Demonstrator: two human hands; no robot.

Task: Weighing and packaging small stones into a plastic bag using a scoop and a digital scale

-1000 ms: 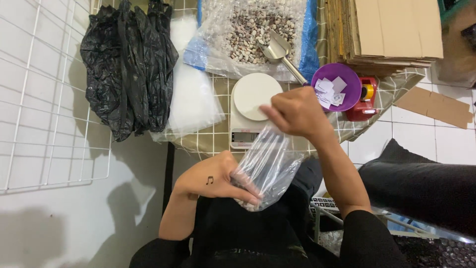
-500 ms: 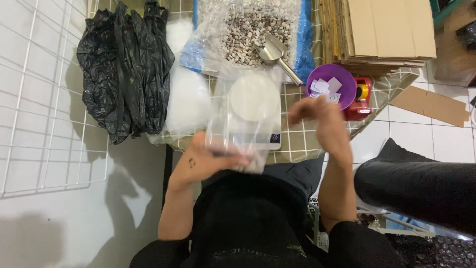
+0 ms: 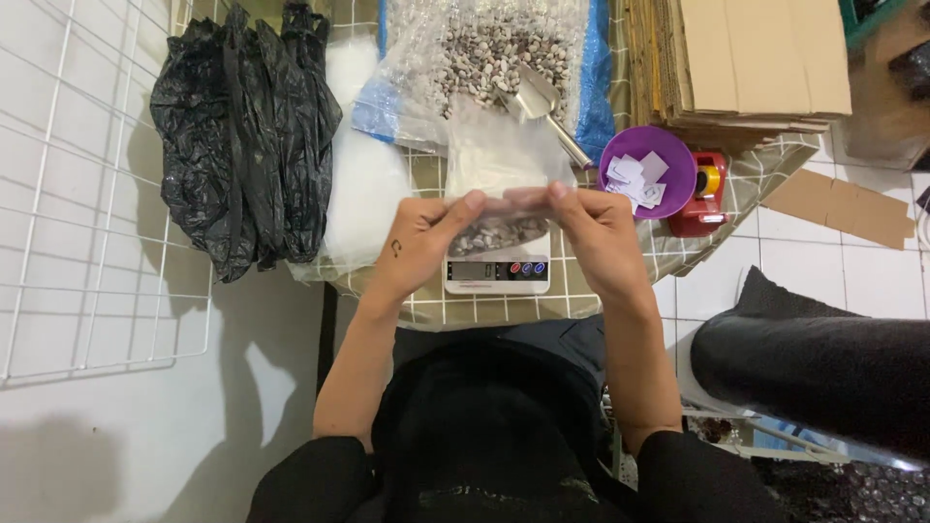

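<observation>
You've got the clear bag (image 3: 504,169) pinched at its rim, left hand (image 3: 426,237) & right hand (image 3: 596,232), over the scale (image 3: 496,271); next, spread it open w/ both grips.

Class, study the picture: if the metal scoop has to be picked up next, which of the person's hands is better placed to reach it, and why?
Probably the right hand. The metal scoop lies in the open bag of pebbles, and its handle slants down toward that hand. The left hand would have to cross over the clear bag that both hands hold above the scale.
</observation>
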